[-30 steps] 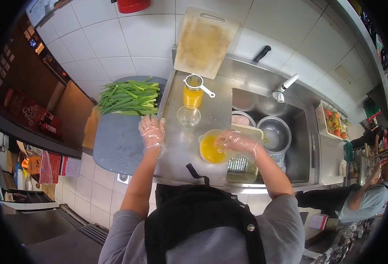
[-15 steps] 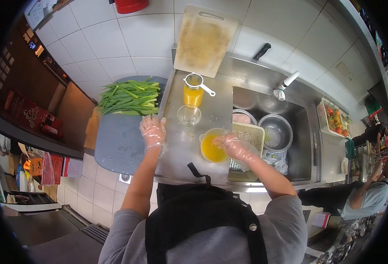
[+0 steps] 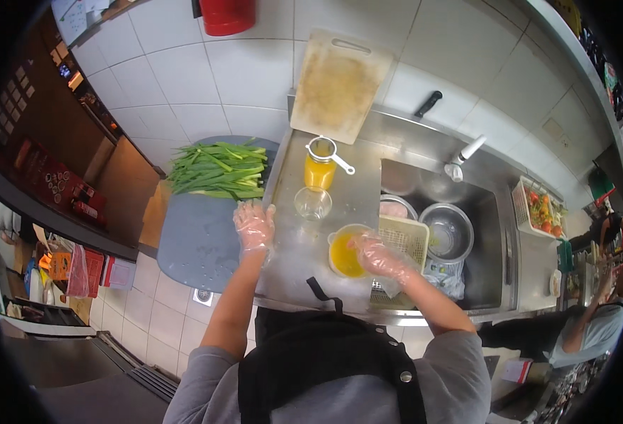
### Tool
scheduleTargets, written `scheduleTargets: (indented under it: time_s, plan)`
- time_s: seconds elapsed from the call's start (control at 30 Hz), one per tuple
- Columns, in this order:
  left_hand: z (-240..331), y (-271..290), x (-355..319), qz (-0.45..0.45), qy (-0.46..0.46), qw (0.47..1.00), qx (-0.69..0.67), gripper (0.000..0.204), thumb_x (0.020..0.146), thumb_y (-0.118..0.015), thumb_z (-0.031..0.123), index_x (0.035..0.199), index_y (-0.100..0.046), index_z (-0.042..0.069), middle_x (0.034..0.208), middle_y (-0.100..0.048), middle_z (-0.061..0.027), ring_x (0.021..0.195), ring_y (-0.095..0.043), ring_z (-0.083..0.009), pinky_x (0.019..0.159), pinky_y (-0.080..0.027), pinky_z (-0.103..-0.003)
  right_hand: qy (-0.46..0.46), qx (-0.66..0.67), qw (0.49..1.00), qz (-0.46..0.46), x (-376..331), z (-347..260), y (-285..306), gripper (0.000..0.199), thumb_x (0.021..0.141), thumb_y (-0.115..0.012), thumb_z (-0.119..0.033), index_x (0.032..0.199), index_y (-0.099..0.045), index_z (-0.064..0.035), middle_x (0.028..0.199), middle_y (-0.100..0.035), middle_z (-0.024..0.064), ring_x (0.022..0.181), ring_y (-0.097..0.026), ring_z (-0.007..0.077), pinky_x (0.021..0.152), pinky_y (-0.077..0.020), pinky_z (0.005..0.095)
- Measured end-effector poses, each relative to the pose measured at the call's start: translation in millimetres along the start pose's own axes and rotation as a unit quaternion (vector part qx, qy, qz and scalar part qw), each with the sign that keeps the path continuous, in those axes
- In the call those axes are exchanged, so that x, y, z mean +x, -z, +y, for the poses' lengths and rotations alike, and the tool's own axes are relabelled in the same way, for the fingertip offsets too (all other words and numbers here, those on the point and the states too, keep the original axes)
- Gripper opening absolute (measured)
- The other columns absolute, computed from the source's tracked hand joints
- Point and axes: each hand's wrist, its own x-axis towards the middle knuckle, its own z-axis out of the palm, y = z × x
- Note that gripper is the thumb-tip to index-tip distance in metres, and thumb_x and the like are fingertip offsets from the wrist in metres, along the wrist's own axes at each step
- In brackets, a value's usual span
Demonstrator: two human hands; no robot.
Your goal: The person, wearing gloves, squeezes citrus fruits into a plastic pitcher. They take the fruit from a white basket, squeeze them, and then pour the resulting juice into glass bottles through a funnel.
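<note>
Both my hands wear clear plastic gloves. My left hand (image 3: 254, 225) lies palm down with fingers spread, where the grey cutting board (image 3: 197, 237) meets the steel counter (image 3: 294, 275). Just beyond it on that board is a pile of long green leaf stalks (image 3: 220, 169). My right hand (image 3: 378, 254) is over the right rim of a small round bowl of yellow liquid (image 3: 345, 258). Its fingers are drawn together above the liquid, and what they hold, if anything, is hidden. Behind the bowl stand an empty clear glass bowl (image 3: 313, 203) and a jar of yellow liquid (image 3: 318, 173).
A white-handled strainer (image 3: 323, 148) sits on the jar's mouth. In the sink at right are a metal bowl (image 3: 463, 237) and a cream plastic basket (image 3: 403, 237). A worn cutting board (image 3: 340, 85) leans on the wall. Another person (image 3: 594, 332) stands at far right.
The whole view has shifted, so the scene sits slightly lower in the picture. My right fingers remain at the yellow liquid; my left hand stays at the board's edge.
</note>
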Motion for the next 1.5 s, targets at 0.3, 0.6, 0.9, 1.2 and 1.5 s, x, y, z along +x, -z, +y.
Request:
scheduleTargets:
  time_s: [0.3, 0.6, 0.9, 1.2, 1.5]
  plan:
    - [-3, -1, -1, 0.017, 0.006, 1.0, 0.003, 0.052, 0.096, -0.054, 0.044, 0.118, -0.062, -0.002, 0.128, -0.059, -0.0219, 0.128, -0.048, -0.0413, 0.109, -0.031, -0.057, 0.102, -0.265, 0.954, -0.095, 0, -22, 41, 0.029, 0.086, -0.053, -0.006, 0.112, -0.062, 0.0027, 0.092, -0.066, 0.0192, 0.086, -0.066, 0.0307, 0.084, -0.052, 0.041]
    - [-3, -4, 0, 0.018, -0.004, 1.0, 0.004, 0.048, 0.097, -0.054, 0.043, 0.115, -0.063, 0.0, 0.124, -0.06, -0.0203, 0.123, -0.05, -0.0408, 0.105, -0.035, -0.054, 0.05, -0.062, 0.993, -0.091, -14, 8, 20, 0.027, 0.084, -0.054, -0.006, 0.107, -0.066, -0.0036, 0.096, -0.068, 0.015, 0.093, -0.066, 0.0299, 0.087, -0.0525, 0.0416]
    - [-2, 3, 3, -0.012, 0.006, 1.0, 0.0, 0.053, 0.098, -0.051, 0.046, 0.117, -0.063, -0.002, 0.124, -0.062, -0.0207, 0.126, -0.05, -0.0406, 0.109, -0.032, -0.056, -0.037, -0.062, 0.994, -0.085, -11, -9, 29, 0.016, 0.089, -0.055, -0.008, 0.1, -0.064, -0.0014, 0.096, -0.066, 0.0192, 0.094, -0.065, 0.0357, 0.084, -0.0527, 0.045]
    - [-1, 4, 2, -0.021, 0.015, 0.999, 0.025, 0.053, 0.098, -0.05, 0.047, 0.118, -0.063, -0.001, 0.126, -0.061, -0.0198, 0.128, -0.049, -0.0391, 0.11, -0.032, -0.054, -0.011, 0.053, 0.992, -0.115, -10, 1, 30, 0.016, 0.093, -0.055, -0.015, 0.1, -0.061, -0.0019, 0.089, -0.066, 0.0206, 0.087, -0.066, 0.0373, 0.077, -0.0544, 0.0446]
    - [-1, 10, 1, -0.035, 0.013, 0.999, 0.004, 0.052, 0.097, -0.053, 0.045, 0.117, -0.061, -0.001, 0.124, -0.061, -0.0193, 0.126, -0.05, -0.0398, 0.108, -0.033, -0.055, -0.063, -0.109, 0.967, -0.221, 1, -13, 52, 0.029, 0.097, -0.05, -0.017, 0.121, -0.059, -0.0025, 0.101, -0.069, 0.019, 0.096, -0.067, 0.0353, 0.081, -0.0553, 0.0422]
